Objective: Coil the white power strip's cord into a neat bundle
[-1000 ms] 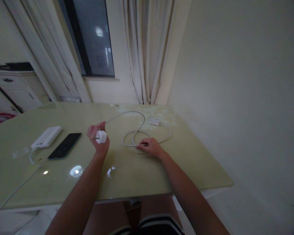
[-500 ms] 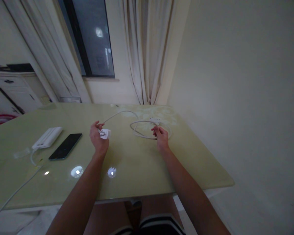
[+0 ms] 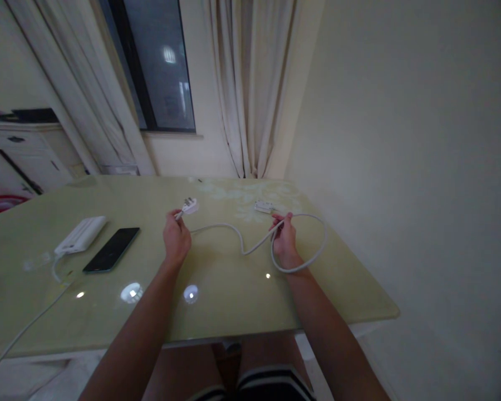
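My left hand [image 3: 176,240] is closed around a white cable [image 3: 229,229] just behind its white plug [image 3: 190,206], which sticks up past my fingers. The cable sags across the green tabletop [image 3: 217,289] to my right hand [image 3: 284,240], which pinches it further along. From that hand a loop of cable swings out to the right and back under my wrist. A small white adapter block [image 3: 263,207] lies on the table just beyond my right hand, at the cable's far end.
A black phone [image 3: 111,249] and a white power bank [image 3: 80,234] lie at the left, with another thin white cord [image 3: 29,326] running off the near left edge. Curtains [image 3: 250,89] and a dark window [image 3: 158,61] stand behind the table. A wall is close on the right.
My left hand turned so the plug now points away and upward. My right hand lifted the coil off the table and pulled it right and nearer, undoing one loop.
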`<state>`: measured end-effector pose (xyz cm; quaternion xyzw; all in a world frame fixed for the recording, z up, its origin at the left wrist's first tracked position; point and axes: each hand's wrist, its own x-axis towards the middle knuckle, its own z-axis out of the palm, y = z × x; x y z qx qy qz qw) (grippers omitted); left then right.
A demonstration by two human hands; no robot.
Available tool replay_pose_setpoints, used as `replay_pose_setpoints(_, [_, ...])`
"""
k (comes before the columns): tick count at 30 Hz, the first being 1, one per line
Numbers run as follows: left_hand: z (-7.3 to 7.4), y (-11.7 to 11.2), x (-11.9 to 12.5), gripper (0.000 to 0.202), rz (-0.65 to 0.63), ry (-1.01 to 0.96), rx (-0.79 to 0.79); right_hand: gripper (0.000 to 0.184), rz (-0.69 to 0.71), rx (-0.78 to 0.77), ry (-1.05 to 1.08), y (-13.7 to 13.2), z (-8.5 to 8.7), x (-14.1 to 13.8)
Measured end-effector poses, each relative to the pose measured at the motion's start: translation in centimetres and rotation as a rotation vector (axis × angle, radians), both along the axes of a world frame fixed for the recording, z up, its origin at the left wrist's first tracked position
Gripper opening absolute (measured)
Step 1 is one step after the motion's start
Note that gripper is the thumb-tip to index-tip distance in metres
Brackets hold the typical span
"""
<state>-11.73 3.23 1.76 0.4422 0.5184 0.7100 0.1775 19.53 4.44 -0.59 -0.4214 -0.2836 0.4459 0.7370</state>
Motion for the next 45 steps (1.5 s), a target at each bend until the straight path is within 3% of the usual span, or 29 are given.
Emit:
replay_pose_setpoints(8, [-0.5, 0.8, -1.2, 0.014, 0.078, -0.014, -0.082, 0.061, 0.114, -0.144, -0.064, 0.4, -0.1, 2.1])
replay_pose_setpoints(11, [-0.5, 1.3, -1.5, 0.010, -0.101, -0.226, -0.121, 0.060, 0.105, -0.131, -0.082, -0.1, 0.2, 1.4])
replay_pose_setpoints(14, [-0.1, 1.3, -1.0, 0.016, -0.376, -0.504, -0.163, 0.061, 0.136, -0.079, -0.137, -0.8, 0.5, -0.1])
replay_pose_setpoints(16, [0.1, 0.8, -0.2, 0.020, -0.566, -0.571, -0.224, 0.065, 0.165, -0.065, -0.201, -1.3, 0.6, -1.0])
replay_pose_setpoints(19, [0.2, -0.4, 1.8, 0.033, -0.777, -0.417, -0.305, 0.070, 0.191, -0.061, -0.319, -1.7, 0.6, -2.1])
replay_pose_setpoints(25, [0.1, -3.4, 6.6, 0.050, -1.044, 0.286, -0.381, 0.072, 0.185, -0.053, -0.421, -1.6, 0.1, -3.4])
replay_pose_setpoints(30, [0.4, -4.2, 7.8, 0.046, -1.179, 0.413, -0.328, 0.069, 0.166, -0.030, -0.391, -1.3, -0.2, -3.6])
replay_pose_setpoints(33, [0.5, -3.7, 7.4, 0.047, -1.069, 0.375, -0.308, 0.070, 0.079, -0.002, -0.315, -1.2, 0.4, -3.0])
replay_pose_setpoints(36, [0.5, -2.3, 6.1, 0.047, -0.713, 0.150, -0.244, 0.070, -0.133, 0.073, -0.221, -1.2, 1.4, -1.5])
replay_pose_setpoints(40, [0.3, 0.0, 2.5, 0.047, -0.255, -0.404, -0.126, 0.066, -0.317, 0.086, -0.142, -1.3, 2.2, 0.3])
replay_pose_setpoints(43, [0.2, 1.0, -0.4, 0.041, -0.108, -0.650, -0.090, 0.062, -0.279, 0.049, -0.141, -1.3, 2.2, 0.3])
replay_pose_setpoints(45, [0.2, 1.3, -1.7, 0.036, -0.056, -0.706, -0.081, 0.060, -0.171, 0.015, -0.208, -1.3, 1.9, -0.2])
